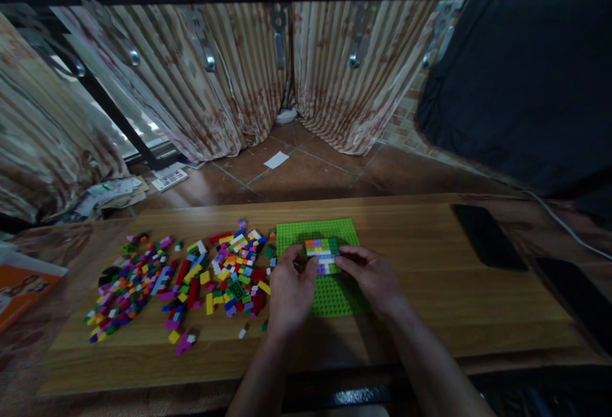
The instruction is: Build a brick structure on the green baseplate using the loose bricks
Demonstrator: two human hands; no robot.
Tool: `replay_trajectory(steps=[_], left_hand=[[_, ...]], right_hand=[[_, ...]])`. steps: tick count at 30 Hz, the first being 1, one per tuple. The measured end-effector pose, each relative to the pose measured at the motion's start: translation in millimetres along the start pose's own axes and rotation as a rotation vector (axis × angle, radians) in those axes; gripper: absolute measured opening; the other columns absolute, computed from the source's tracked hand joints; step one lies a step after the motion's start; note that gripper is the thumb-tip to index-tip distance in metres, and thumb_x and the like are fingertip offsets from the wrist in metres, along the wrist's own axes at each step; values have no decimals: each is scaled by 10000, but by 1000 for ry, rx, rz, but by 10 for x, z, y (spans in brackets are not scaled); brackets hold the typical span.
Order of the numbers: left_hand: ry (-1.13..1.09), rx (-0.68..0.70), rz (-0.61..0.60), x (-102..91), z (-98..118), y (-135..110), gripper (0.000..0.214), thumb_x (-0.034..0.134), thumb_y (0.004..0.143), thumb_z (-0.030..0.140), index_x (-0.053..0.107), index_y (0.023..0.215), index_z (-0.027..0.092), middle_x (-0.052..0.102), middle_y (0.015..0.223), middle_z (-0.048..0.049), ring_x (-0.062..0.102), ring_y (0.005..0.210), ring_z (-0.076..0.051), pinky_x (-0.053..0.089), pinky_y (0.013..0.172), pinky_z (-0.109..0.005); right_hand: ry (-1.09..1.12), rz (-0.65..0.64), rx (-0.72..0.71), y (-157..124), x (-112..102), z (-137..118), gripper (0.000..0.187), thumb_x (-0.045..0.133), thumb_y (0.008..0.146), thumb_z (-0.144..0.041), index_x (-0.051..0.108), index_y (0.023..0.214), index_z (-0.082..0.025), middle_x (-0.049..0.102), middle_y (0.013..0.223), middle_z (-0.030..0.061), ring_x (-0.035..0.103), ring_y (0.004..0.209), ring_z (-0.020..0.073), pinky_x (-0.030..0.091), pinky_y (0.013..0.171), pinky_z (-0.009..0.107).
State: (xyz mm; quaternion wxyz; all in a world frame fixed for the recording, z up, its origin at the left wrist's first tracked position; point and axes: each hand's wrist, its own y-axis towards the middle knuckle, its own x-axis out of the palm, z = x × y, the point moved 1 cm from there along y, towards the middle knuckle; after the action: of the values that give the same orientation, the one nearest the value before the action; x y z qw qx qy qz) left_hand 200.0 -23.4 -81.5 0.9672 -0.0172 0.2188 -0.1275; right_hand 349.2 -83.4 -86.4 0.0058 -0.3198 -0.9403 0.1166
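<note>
On a wooden table before me lies a square green baseplate, studs up, flat on the wood near the table's middle. Both of my hands meet over it. Between them is a small build of stacked bricks, with orange, purple, green, white and pale blue showing on top. It sits over the middle of the baseplate; I cannot tell whether it rests on the studs or is lifted just clear of them.

My left hand comes in from below, fingers curled, thumb and fingertips pinched on the build's left side. My right hand mirrors it, fingers closed on the build's right side, palm down over the baseplate's right half. The 2 hands are near each other but do not touch.

Left of the baseplate, loose bricks in many colours lie scattered across the wood, the nearest just beside my left hand, the rest reaching toward the table's left end.

To the right, well apart from my hands, a dark phone lies flat. A 2nd dark slab lies nearer the right edge, and a white cable runs behind both. At far left is an orange book.

Beyond the table is a brown tiled floor with a white paper on it, and striped curtains hang behind.
</note>
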Motion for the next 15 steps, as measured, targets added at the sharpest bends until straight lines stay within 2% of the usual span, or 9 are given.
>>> replay_trajectory(steps=[5,15], left_hand=[[24,-29,5,11,16,4,397,628,805,342,620,1145,137,675,813,-63,594,658,-165,453,631,-282],[-12,-12,5,-10,38,4,374,641,801,340,631,1113,133,689,827,-70,621,697,-178,468,667,-294]], right_hand=[[107,16,89,-8,32,-18,379,848,475,-383,723,769,-179,710,669,15,639,583,166,523,548,303],[183,-24,155,-1,12,-15,410,879,445,-364,722,767,-166,700,692,13,607,592,130,504,532,259]])
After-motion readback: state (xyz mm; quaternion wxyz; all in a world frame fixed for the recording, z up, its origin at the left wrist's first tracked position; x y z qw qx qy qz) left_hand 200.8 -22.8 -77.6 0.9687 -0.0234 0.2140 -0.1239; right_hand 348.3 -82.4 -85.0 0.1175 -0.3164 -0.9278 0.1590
